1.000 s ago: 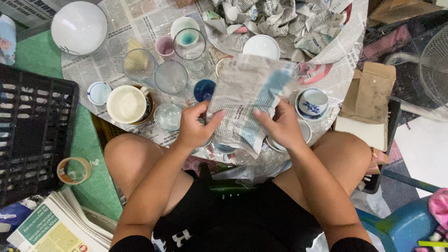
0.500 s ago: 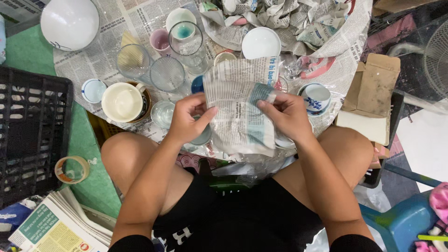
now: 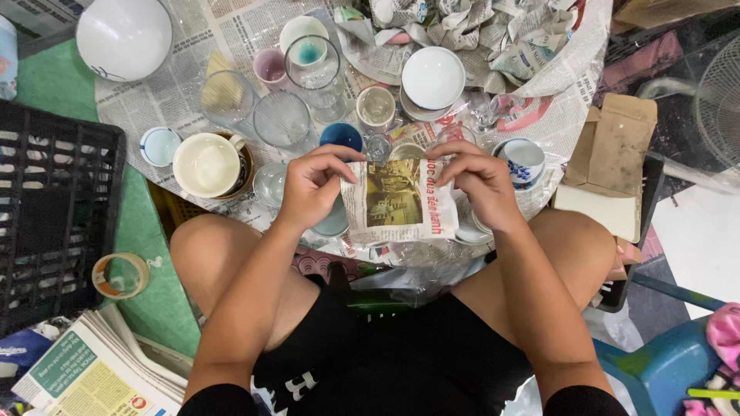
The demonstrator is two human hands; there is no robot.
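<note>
Centre frame, above the lap, both the left hand (image 3: 312, 189) and right hand (image 3: 482, 185) have fingers pinched shut on the top corners of a newspaper-wrapped bundle (image 3: 398, 202): light, crinkly, likely fragile inside, best cradled underneath.

Flattened brown cardboard box (image 3: 613, 150) right of the table

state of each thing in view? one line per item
left hand: gripping newspaper bundle's left edge
right hand: gripping its right edge
newspaper bundle: folded around something, contents hidden
cream mug: upright, empty
white bowl: upright, empty
tape roll: flat on floor
black crate: contents unclear
</note>
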